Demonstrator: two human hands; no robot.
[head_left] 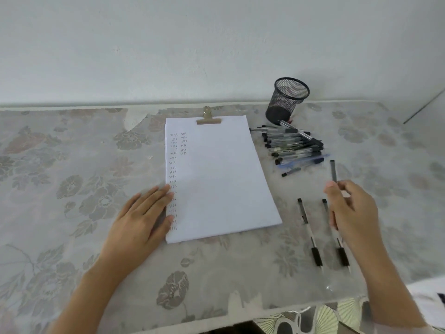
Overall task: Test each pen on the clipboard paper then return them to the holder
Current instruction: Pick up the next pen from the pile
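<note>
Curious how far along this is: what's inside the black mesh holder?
No pens show inside the mesh holder; its dark lower part hides the bottom. A pile of pens lies beside it.

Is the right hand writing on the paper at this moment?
No, the right hand holds a pen off to the right of the paper, clear of the sheet.

Clipboard paper (216, 177) had scribbles down its left edge. Pens (293, 145) sat piled by the black mesh holder (287, 100), two pens (310, 231) lay nearer me, I held another pen (333, 171).
</note>
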